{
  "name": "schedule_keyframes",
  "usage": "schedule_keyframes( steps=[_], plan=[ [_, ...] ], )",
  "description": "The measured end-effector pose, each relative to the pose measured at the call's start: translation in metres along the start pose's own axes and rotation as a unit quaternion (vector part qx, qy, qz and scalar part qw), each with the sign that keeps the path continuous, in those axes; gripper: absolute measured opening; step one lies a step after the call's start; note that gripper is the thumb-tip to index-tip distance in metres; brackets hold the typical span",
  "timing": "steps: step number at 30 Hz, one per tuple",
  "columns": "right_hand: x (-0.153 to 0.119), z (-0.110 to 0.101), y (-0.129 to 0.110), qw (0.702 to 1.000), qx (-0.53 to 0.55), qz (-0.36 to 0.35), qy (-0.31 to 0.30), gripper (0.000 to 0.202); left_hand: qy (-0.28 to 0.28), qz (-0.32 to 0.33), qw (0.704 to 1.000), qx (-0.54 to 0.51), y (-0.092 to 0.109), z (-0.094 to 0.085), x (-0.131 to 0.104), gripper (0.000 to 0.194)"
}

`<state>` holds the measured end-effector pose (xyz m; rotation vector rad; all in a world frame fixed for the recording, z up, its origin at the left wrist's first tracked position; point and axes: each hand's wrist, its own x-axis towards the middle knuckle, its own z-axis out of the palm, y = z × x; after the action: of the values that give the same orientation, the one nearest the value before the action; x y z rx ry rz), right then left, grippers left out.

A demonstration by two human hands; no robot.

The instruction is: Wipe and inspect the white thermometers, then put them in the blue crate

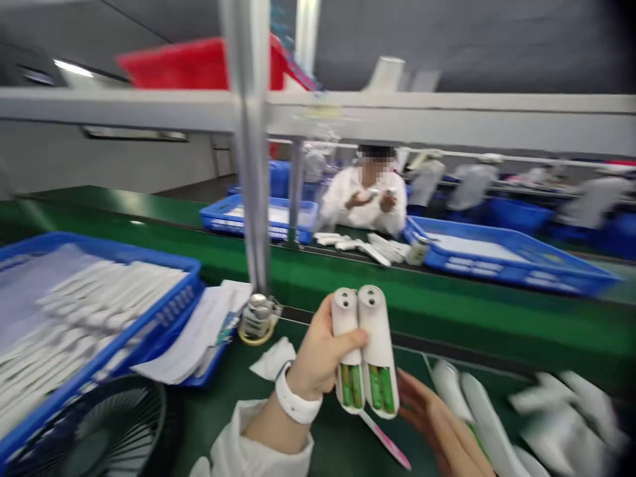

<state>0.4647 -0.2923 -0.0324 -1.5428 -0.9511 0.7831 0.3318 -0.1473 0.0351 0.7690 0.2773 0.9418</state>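
Note:
My left hand [322, 351] grips two white handheld devices side by side, a left one [345, 315] and a right one [376, 328], with the thumb across their fronts. Each has small dark holes in its rounded top end. Green batteries [381, 391] show in the open lower compartments. My right hand [437, 417] is beside the right device's lower edge, its fingers stretched out and slightly blurred; whether they touch it I cannot tell. Below the devices lies a thin pink and white stick [390, 447]. More white devices [481, 404] lie beyond my right hand.
At left are a blue crate [193, 265] of white pieces, papers [193, 338] and a black fan [99, 424]. A metal tin [258, 315] stands by the upright post [253, 165]. Across the green divider [447, 298], a co-worker [365, 199] handles small parts between blue crates.

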Motion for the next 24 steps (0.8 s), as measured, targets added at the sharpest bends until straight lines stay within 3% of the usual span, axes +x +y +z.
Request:
schedule_keyframes(
  steps=[2,4,10,14,24],
  plan=[
    [-0.004,0.004,-0.014,0.977,0.204,0.049,-0.028,0.052,-0.013,-0.073,0.997,-0.003,-0.018,0.008,-0.002,0.044],
    [-0.004,0.009,-0.025,0.959,0.277,0.053,-0.033,0.051,-0.013,-0.126,0.992,-0.004,-0.034,0.015,-0.004,0.040],
    [-0.017,0.005,-0.028,0.957,0.277,0.082,-0.022,0.046,-0.009,-0.189,0.982,0.002,-0.059,0.026,-0.010,0.038],
    [-0.025,0.000,-0.023,0.953,0.289,0.091,0.005,0.043,-0.017,-0.202,0.979,-0.002,-0.062,0.029,-0.012,0.040],
    [-0.030,0.002,-0.025,0.948,0.305,0.086,0.006,0.041,-0.026,-0.205,0.978,-0.005,-0.064,0.030,-0.017,0.043]
  ],
)
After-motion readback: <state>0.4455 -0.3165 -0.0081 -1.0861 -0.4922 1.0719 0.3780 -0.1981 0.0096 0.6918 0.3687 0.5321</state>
